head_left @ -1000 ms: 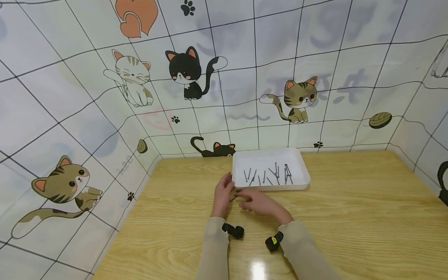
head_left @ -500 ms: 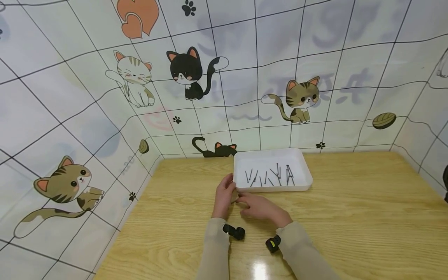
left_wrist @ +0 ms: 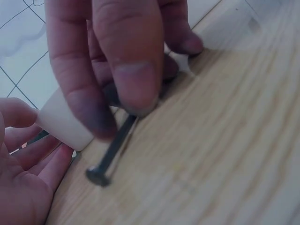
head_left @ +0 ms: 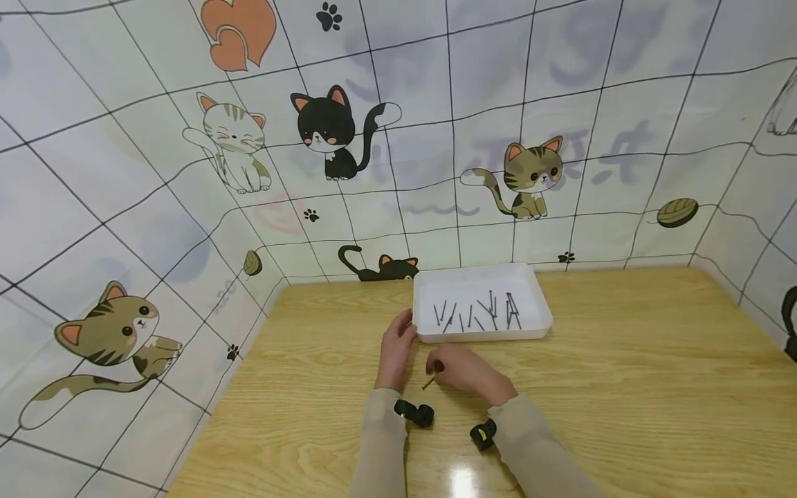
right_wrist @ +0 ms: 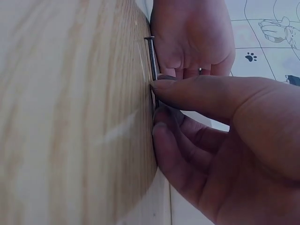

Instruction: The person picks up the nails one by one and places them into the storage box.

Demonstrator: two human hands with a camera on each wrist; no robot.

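My right hand (head_left: 468, 372) is just in front of the white tray (head_left: 470, 280), low over the table, with a dark nail (head_left: 429, 382) pinched between thumb and fingers. In the left wrist view the flat head of the nail (left_wrist: 98, 176) points down toward the lower left; its other end is hidden under the fingertips. The right wrist view has the nail (right_wrist: 152, 58) close along the wood, head up. At the tray's front left corner, my left hand (head_left: 395, 354) touches the side with its fingers extended. Several nails (head_left: 493, 311) lie scattered in the tray's front half.
The light wooden table (head_left: 623, 360) stretches to both sides and toward me. Behind the tray stands a wall (head_left: 429, 152) with a printed cat pattern, and it also bounds the left. Black wrist cameras (head_left: 483, 435) sit on both sleeves.
My right hand has drawn back slightly from the tray's front left corner, and the nail now shows at its fingertips, slanting toward me. The left hand has stayed beside the tray.
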